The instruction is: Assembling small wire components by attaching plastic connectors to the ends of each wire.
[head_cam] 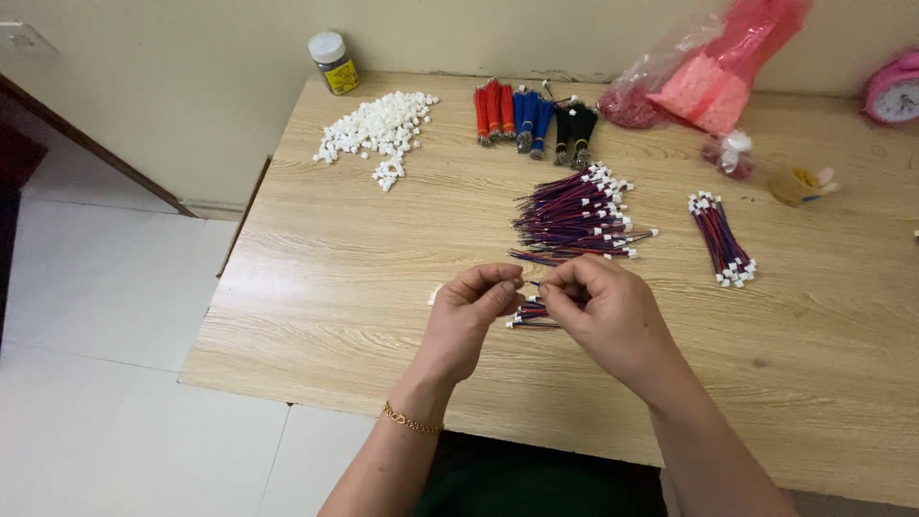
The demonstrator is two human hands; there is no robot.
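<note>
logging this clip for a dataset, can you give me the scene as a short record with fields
surface: light wood-grain table
left hand: fingertips pinched beside the right hand's, what they hold too small to tell
right hand: pinching thin red-and-blue wires with white plugs
behind hands: large fanned pile of the same wires
right side: smaller tidy wire bundle
far left: heap of small white plastic connectors
far edge: red, blue and black wire bunches, white-lidded jar, pink plastic bag, pink alarm clock

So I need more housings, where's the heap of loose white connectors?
In the head view, the heap of white connectors lies at the table's far left, beside the small jar.
</note>
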